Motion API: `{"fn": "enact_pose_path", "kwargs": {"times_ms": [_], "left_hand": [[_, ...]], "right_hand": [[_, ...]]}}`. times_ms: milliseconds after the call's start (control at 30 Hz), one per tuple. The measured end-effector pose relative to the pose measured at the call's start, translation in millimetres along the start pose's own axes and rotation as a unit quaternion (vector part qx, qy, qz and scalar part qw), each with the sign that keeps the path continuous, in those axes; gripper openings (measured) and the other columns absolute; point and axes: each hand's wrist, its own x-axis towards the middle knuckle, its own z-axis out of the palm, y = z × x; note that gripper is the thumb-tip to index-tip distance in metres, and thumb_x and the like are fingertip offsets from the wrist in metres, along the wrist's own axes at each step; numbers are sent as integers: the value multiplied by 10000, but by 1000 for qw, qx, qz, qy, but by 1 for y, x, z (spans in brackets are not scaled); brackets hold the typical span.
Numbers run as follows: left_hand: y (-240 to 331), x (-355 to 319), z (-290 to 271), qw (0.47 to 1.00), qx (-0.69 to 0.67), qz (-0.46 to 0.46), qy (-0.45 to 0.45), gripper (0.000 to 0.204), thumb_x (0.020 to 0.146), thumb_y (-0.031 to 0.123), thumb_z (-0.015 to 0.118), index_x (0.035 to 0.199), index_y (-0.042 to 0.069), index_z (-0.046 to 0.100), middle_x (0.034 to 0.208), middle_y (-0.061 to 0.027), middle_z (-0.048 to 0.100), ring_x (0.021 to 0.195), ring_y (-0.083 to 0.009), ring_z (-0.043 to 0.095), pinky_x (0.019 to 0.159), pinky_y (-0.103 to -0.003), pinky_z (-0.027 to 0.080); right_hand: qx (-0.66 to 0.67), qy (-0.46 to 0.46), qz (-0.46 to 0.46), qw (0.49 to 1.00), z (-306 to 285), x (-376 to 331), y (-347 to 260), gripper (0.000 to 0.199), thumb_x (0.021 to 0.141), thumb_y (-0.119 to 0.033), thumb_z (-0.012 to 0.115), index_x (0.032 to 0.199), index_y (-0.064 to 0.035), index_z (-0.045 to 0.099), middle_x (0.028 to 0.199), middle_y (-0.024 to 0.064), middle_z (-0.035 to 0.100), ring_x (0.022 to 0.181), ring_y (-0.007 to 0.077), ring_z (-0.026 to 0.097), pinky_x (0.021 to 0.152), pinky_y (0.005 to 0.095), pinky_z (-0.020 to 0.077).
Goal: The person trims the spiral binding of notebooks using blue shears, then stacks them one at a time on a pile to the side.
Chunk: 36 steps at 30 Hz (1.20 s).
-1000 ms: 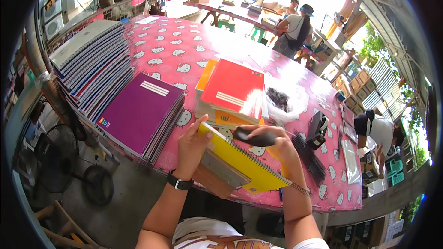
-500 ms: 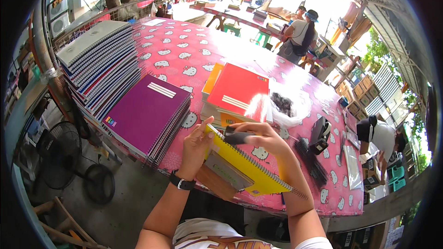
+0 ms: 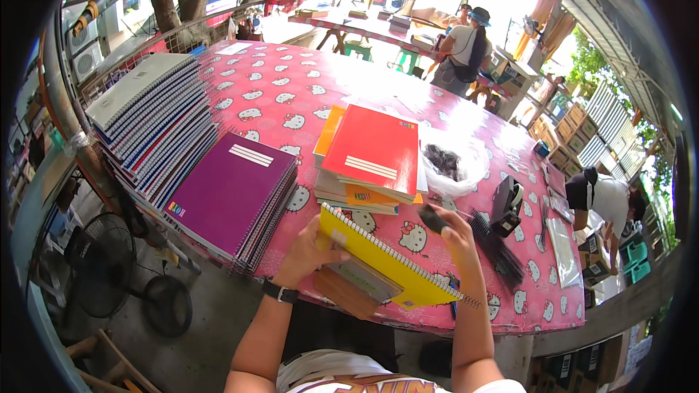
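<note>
My left hand (image 3: pixel 309 256) grips the left end of a yellow notebook (image 3: pixel 397 271), thumb on the near side. The notebook stands tilted on its long edge, with its spiral edge on top. From its right end a loose length of coil (image 3: pixel 472 301) sticks out beside my right forearm. A brown wooden block with a grey face (image 3: pixel 364 281) sits against the notebook's near side. My right hand (image 3: pixel 459 233), to the right of the notebook and apart from it, is closed around a dark, oblong piece (image 3: pixel 435 218) whose kind I cannot make out.
A purple notebook (image 3: pixel 233 189) tops one pile at left, beside a tall stack of spiral notebooks (image 3: pixel 149 124). Beyond my hands lies a red-topped book pile (image 3: pixel 371 149). Right of it are a plastic bag (image 3: pixel 466 183), black tape dispenser (image 3: pixel 506 207) and black coils (image 3: pixel 496 251).
My right hand has moved right, off the notebook's spiral edge, carrying the dark piece. My left hand has slid lower on the notebook's left end.
</note>
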Motion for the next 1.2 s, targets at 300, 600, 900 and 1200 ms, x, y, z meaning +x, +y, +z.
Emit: {"fn": "enact_pose_path", "kwargs": {"times_ms": [300,600,900,1200], "left_hand": [[-36,-33,32,983,127,-6,131,448,624,104,828,949,25,530,861,-33,579,806,-115,553,697,-296,471],[26,-17,45,959,200,128,154,311,730,115,761,970,-3,603,886,-63,589,785,-126,557,709,-252,458],[53,-10,29,969,195,131,74,208,730,72,746,914,-4,685,799,-54,615,707,-109,558,625,-243,462],[56,-12,36,983,142,92,78,268,744,-3,717,1006,-14,665,795,-19,555,724,-69,534,615,-195,443]], "right_hand": [[-597,162,119,776,-39,-118,64,628,700,-399,722,1215,-88,542,1377,227,359,1272,399,311,1042,468,268],[-610,180,216,741,-59,-172,54,507,713,-272,710,1133,-28,563,1016,165,528,1002,331,482,857,413,427],[-220,18,-39,975,97,-106,-47,488,712,-127,704,1158,-50,520,992,148,522,881,262,546,757,346,464],[-250,120,-113,954,142,-87,-32,619,630,-142,741,1188,-52,489,980,177,490,927,333,464,787,415,429]]}}
